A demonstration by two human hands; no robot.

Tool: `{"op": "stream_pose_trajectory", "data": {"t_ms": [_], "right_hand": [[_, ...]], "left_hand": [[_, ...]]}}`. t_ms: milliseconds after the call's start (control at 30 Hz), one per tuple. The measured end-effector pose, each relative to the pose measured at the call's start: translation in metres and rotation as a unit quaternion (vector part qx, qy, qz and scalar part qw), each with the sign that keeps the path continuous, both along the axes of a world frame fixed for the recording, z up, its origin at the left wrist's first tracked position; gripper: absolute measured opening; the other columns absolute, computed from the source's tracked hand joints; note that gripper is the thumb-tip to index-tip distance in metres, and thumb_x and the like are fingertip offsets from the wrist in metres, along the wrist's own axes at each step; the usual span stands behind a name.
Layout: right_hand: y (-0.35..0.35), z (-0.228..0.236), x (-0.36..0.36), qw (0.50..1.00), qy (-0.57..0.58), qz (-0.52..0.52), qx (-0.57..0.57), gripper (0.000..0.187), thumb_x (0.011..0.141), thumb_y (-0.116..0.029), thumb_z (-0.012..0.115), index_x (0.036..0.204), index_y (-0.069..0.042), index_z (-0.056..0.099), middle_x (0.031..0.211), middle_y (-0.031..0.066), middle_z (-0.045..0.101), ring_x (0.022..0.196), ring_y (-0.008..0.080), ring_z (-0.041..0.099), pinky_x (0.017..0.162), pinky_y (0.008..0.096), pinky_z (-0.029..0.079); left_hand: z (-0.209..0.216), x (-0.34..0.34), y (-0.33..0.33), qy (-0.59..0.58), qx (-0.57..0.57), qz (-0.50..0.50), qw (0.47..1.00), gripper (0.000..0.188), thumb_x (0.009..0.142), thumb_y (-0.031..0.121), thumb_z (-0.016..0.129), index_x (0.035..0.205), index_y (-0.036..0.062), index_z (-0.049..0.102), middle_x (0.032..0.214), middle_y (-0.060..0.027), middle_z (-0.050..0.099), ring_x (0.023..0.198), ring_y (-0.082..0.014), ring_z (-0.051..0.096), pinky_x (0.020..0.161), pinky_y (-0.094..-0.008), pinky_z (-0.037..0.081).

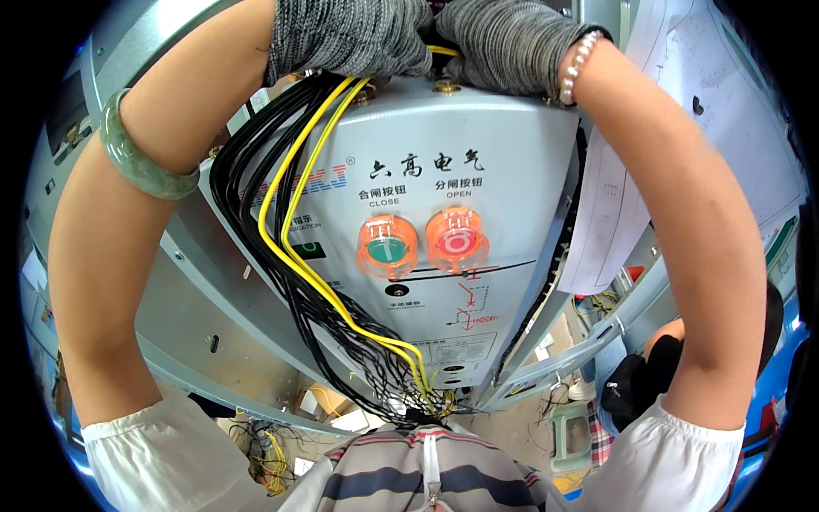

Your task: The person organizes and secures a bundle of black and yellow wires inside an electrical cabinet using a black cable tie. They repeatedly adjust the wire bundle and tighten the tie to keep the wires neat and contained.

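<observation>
Both my hands wear grey knitted gloves and meet at the top edge of a light grey equipment panel (520, 162). My left hand (358, 38) lies above a thick bundle of black wires (235, 162). Two yellow wires (275, 192) run with the bundle, hanging down over the panel toward my waist. Beside it, my right hand (512, 43) rests over the panel's top right part. A short piece of yellow wire (442, 51) shows between the gloves. The fingers of both hands are hidden, so any grip cannot be seen. Below are a green button (386, 248) and a red button (458, 244) under clear orange covers.
Large paper drawings (601, 226) hang at the right. Curved-looking metal cabinet frames (217, 341) surround the panel. Loose wires (271, 456) lie on the floor at lower left. A pale green stool (570, 439) and another person in dark clothing (644, 384) are at lower right.
</observation>
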State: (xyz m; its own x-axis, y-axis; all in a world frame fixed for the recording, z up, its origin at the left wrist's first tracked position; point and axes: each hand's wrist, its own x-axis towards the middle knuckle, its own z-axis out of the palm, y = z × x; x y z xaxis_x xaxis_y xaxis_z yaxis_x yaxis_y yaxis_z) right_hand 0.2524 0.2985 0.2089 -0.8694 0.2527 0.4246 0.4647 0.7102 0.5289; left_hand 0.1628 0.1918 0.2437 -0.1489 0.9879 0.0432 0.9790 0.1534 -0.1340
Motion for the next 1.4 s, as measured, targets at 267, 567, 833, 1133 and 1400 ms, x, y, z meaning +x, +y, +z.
{"op": "stream_pose_trajectory", "data": {"t_ms": [267, 567, 833, 1133, 1400], "right_hand": [[-0.022, 0.009, 0.025, 1.000, -0.017, 0.022, -0.001, 0.025, 0.075, -0.015, 0.065, 0.096, -0.003, 0.069, 0.087, 0.0181, 0.068, 0.081, 0.0329, 0.066, 0.075, 0.0392, 0.053], [-0.038, 0.018, 0.024, 0.983, -0.075, -0.166, -0.008, 0.026, 0.079, -0.026, 0.065, 0.094, -0.005, 0.070, 0.088, 0.0147, 0.069, 0.081, 0.0278, 0.066, 0.077, 0.0372, 0.053], [-0.027, 0.038, 0.007, 0.965, -0.160, -0.190, -0.081, 0.024, 0.079, -0.020, 0.060, 0.091, -0.001, 0.068, 0.084, 0.0169, 0.068, 0.079, 0.0312, 0.063, 0.077, 0.0378, 0.050], [0.026, 0.020, -0.016, 0.968, -0.126, 0.198, -0.094, 0.018, 0.086, -0.014, 0.054, 0.094, -0.001, 0.064, 0.091, 0.0122, 0.067, 0.073, 0.0291, 0.063, 0.070, 0.0389, 0.049], [-0.010, 0.013, -0.004, 0.965, -0.010, -0.185, -0.184, 0.023, 0.077, -0.022, 0.065, 0.081, 0.000, 0.069, 0.077, 0.0190, 0.066, 0.077, 0.0329, 0.064, 0.068, 0.0398, 0.050]], "left_hand": [[0.001, -0.021, 0.003, 0.028, 0.000, -0.119, 0.993, 0.049, 0.082, 0.021, 0.065, 0.128, 0.0069, 0.053, 0.105, -0.0171, 0.065, 0.094, -0.0264, 0.062, 0.088, -0.0345, 0.049], [0.014, -0.051, 0.023, -0.358, -0.134, -0.144, 0.913, 0.043, 0.085, 0.004, 0.062, 0.128, 0.0079, 0.055, 0.088, -0.0007, 0.063, 0.074, -0.0114, 0.054, 0.069, -0.0253, 0.048], [0.010, -0.052, 0.018, -0.171, -0.012, -0.205, 0.964, 0.034, 0.083, 0.011, 0.065, 0.116, 0.0031, 0.062, 0.098, -0.0071, 0.067, 0.088, -0.0142, 0.057, 0.078, -0.0268, 0.048], [0.003, -0.079, 0.029, -0.293, -0.045, -0.264, 0.918, 0.033, 0.083, 0.010, 0.065, 0.114, 0.0004, 0.061, 0.093, -0.0064, 0.066, 0.085, -0.0136, 0.057, 0.077, -0.0261, 0.048], [0.000, -0.081, 0.049, -0.342, -0.053, -0.297, 0.890, 0.027, 0.083, 0.011, 0.065, 0.109, 0.0003, 0.062, 0.090, -0.0061, 0.064, 0.081, -0.0135, 0.057, 0.074, -0.0262, 0.048]]}}
